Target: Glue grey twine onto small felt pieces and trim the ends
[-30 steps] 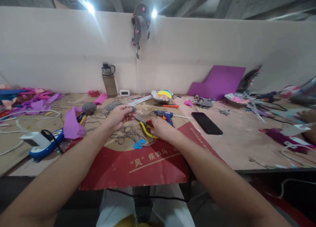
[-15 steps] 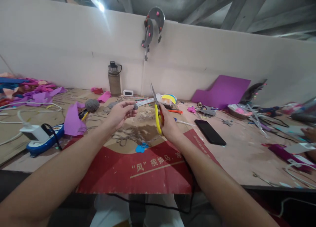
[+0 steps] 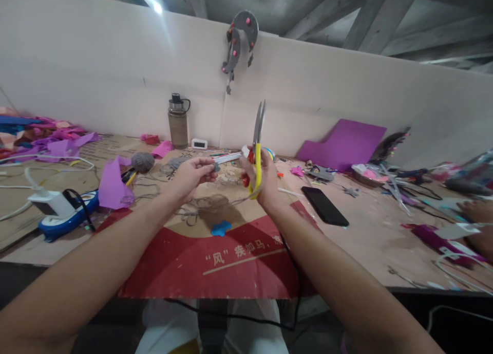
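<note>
My left hand [image 3: 195,177] pinches a small grey piece [image 3: 216,166] between thumb and fingers, above the cardboard. In my right hand [image 3: 267,182] are scissors [image 3: 257,153] with yellow and red handles, blades pointing up and slightly parted. Thin grey yarn [image 3: 210,204] runs in loops below my hands and up to the right hand. A blue cutout [image 3: 221,228] lies on the red part of the cardboard [image 3: 173,272]. Beyond my left hand, a ball of grey yarn [image 3: 143,162] rests on the table.
A phone [image 3: 324,206] lies at the right. At the back stand a bottle [image 3: 178,123] and a small white display [image 3: 199,144]. A power strip [image 3: 69,218] with cables sits at the left. Another person's hand [image 3: 477,215] is at the right edge.
The scissors have turned more upright, with their blades higher and slightly parted. My right hand has shifted slightly right, and the grey yarn now reaches it. My left hand has barely moved.
</note>
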### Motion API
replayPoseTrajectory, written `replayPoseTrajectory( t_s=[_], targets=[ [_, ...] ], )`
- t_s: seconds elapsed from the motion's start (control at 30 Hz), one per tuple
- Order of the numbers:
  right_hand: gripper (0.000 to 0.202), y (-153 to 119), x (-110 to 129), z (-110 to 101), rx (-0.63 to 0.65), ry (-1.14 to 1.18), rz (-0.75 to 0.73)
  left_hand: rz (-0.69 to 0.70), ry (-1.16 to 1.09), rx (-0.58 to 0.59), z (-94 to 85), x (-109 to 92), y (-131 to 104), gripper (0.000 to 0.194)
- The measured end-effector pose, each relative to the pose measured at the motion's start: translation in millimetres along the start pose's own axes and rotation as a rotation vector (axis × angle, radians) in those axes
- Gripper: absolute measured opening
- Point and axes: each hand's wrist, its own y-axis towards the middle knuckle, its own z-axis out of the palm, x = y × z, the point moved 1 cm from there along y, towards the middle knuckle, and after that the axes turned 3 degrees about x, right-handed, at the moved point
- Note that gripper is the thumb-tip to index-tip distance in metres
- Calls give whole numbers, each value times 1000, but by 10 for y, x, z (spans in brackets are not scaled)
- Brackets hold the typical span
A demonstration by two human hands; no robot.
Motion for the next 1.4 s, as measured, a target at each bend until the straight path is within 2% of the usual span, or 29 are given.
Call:
replayPoseTrajectory(
  t_s=[0.13,0.23,0.37,0.5,0.7,0.8,0.97,1.07,1.17,1.2,1.3,1.4],
  targets=[
    [49,-81,-117,78,-93,-198,-52,-25,-71,23,26,-20,-32,12],
    [59,-108,-204,107,-115,-349,-87,-99,-167,82,115,43,-98,14],
    [72,-110,-223,98,-151,-450,-154,-257,-173,231,252,199,-224,19],
    [74,-100,-192,-1,-169,-462,-190,-379,-88,315,289,284,-292,20],
    [71,5,-229,-168,-277,-435,-185,-325,32,329,214,278,-212,23],
    [72,48,-242,-241,-350,-407,-181,-358,108,335,189,316,-203,26],
    [70,29,-144,-419,-385,-470,-176,-412,157,471,177,367,-236,25],
    [67,-4,-53,-463,-396,-544,-176,-331,129,462,212,304,-227,22],
    [64,-28,-5,-390,-395,-541,-183,-38,96,395,303,174,-221,16],
    [63,-33,-3,-347,-384,-527,-178,33,106,421,343,138,-230,16],
    [60,-42,-23,-213,-316,-476,-139,36,107,535,445,97,-275,17],
    [58,-45,-52,-133,-241,-419,-88,-14,-58,563,470,102,-315,21]
  ],
)
